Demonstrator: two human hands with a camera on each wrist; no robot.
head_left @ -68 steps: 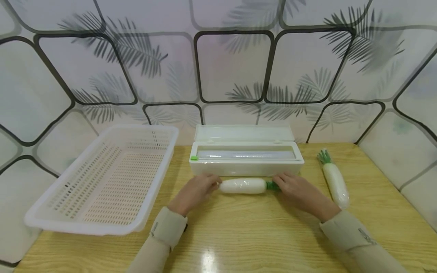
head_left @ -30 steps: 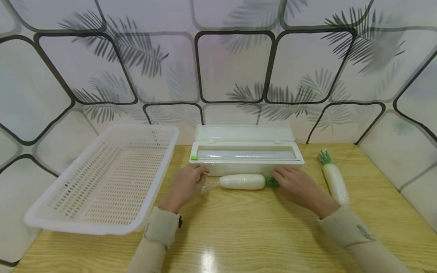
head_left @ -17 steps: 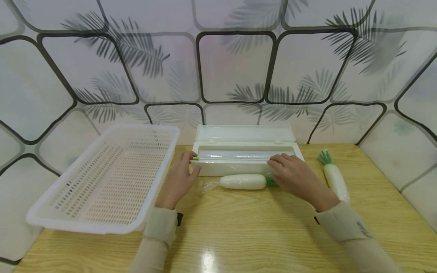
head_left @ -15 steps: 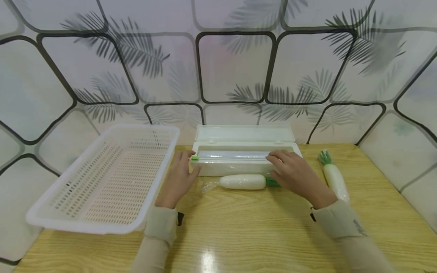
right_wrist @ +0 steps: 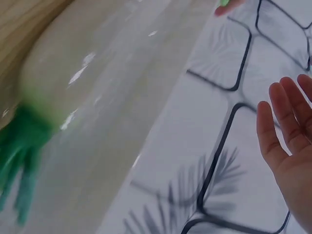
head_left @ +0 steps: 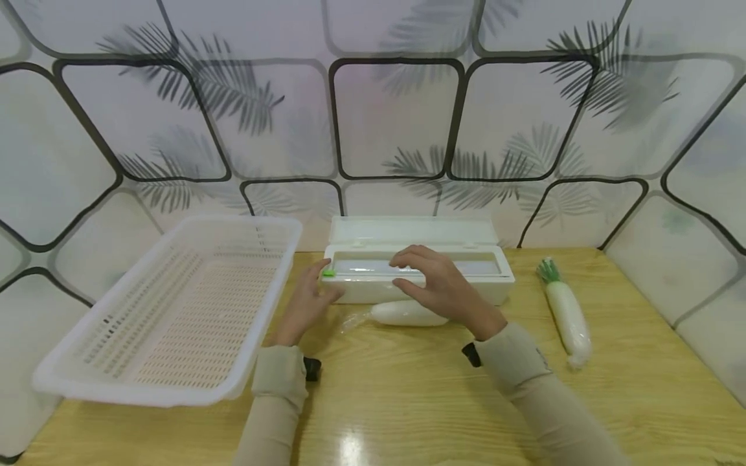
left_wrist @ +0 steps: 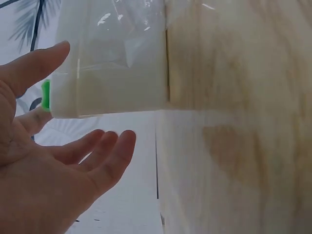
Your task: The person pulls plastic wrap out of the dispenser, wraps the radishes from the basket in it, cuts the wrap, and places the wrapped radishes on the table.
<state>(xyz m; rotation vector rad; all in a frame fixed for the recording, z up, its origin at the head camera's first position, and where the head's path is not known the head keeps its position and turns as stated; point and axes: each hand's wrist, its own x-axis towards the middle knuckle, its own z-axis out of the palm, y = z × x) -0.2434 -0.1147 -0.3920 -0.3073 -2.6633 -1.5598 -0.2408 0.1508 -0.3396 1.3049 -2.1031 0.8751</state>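
Observation:
A white cling film dispenser (head_left: 367, 290) lies with its lid raised and a film roll inside. My left hand (head_left: 304, 303) is at its left end, fingers loosely bent; the index fingertip is beside the green slide cutter (head_left: 329, 273), and contact is unclear. In the left wrist view, the thumb is in front of the box and the green cutter (left_wrist: 46, 95) shows beyond. My right hand (head_left: 440, 285) hovers over the box, holding nothing. In front lies a white radish (head_left: 405, 314) under clear film; its green top is behind my right hand but shows in the right wrist view (right_wrist: 27, 126).
A white perforated plastic basket (head_left: 134, 396) stands on the left of the wooden table (head_left: 373, 401). Another radish (head_left: 568, 317), wrapped in film with a green top, lies at the right. A patterned wall covering (head_left: 396, 116) rises behind the dispenser.
My left hand has left the radish's film end and risen to the green cutter. My right hand has let go at the radish's green end and moved up and left over the box.

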